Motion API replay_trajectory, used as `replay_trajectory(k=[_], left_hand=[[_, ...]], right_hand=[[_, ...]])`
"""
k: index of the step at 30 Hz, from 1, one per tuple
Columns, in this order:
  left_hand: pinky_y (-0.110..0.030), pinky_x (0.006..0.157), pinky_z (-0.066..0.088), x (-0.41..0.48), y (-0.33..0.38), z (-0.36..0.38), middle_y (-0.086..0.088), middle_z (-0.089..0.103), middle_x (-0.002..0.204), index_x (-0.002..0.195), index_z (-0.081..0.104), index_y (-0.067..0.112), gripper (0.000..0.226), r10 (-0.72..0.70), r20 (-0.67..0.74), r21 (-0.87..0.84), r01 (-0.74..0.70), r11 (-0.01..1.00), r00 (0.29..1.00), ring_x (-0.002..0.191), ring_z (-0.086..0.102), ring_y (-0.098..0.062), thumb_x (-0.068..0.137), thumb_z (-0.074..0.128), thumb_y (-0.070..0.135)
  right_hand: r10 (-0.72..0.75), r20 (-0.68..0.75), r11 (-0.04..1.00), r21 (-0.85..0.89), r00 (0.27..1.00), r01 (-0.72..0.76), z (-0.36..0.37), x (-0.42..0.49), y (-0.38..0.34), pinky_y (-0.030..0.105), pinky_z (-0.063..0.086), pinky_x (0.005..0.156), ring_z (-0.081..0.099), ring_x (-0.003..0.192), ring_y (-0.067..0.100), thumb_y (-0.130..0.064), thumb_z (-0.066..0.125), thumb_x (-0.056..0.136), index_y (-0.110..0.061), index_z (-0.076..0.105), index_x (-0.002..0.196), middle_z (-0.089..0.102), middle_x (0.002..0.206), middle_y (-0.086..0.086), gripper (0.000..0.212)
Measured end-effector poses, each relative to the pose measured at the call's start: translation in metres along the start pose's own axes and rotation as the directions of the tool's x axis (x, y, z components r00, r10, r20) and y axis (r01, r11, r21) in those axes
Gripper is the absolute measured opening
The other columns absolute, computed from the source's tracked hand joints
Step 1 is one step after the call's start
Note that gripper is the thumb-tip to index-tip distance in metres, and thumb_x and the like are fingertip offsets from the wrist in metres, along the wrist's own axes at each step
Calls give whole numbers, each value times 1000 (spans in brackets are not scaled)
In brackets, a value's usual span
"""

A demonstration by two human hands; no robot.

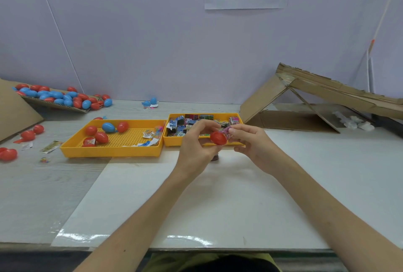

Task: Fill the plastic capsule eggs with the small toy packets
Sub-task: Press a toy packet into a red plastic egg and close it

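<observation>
Both forearms are stretching forward from the bottom edge and meeting over the near rim of the right yellow tray [172,142]. The left hand [196,143] is standing with its wrist bent upward, and its grip is holding a red capsule egg half [217,138] between the curled thumb and fingers. The right hand [250,144] is angling in from the right, palm turned toward the other hand. Its grip is narrow, with thumb and forefinger pinching a pink toy packet [226,130] that is touching the upper edge of the red shell (whether any of it is already inside cannot be told). The other right fingers are curling loosely beneath.

Behind the hands, the right yellow tray is holding a heap of small toy packets [185,124]. The left yellow tray [111,152] is sitting against it, carrying several red eggs, one blue egg [108,127] and loose wrappers. At the far left, a pile of red and blue eggs [58,96] is lying on a cardboard sheet [54,106], and loose red eggs [28,135] are lying on the table [349,162]. A glossy white sheet [174,206] is lying under the forearms.
</observation>
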State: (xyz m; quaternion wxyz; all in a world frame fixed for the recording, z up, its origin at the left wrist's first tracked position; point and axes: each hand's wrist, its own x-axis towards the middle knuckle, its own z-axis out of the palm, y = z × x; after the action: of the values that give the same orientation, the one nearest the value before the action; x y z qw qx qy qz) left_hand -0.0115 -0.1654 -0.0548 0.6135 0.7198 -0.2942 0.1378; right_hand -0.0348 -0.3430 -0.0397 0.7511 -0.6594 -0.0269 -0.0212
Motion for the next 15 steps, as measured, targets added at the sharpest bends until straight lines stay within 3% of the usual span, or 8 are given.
replay_trajectory(k=[5, 15], left_hand=[[-39, 85, 60, 0, 0, 1, 3, 69, 105, 109, 63, 21, 46, 7, -3, 12, -7, 1000, 1000, 100, 67, -14, 75, 84, -2], [-41, 85, 60, 0, -2, 0, 3, 64, 102, 99, 71, 24, 37, 56, 4, 61, -57, 997, 998, 97, 66, -17, 74, 84, -1]], right_hand=[[43, 7, 998, 43, 999, -43, 1, 0, 1, 25, 43, 67, 63, 83, 14, -27, 75, 77, -18, 76, 91, 70, 90, 5, 17], [-74, -14, 979, -191, 997, 70, 2, -1, 2, 25, 46, 69, 64, 82, 13, -19, 71, 91, -17, 76, 90, 71, 84, -1, 5]])
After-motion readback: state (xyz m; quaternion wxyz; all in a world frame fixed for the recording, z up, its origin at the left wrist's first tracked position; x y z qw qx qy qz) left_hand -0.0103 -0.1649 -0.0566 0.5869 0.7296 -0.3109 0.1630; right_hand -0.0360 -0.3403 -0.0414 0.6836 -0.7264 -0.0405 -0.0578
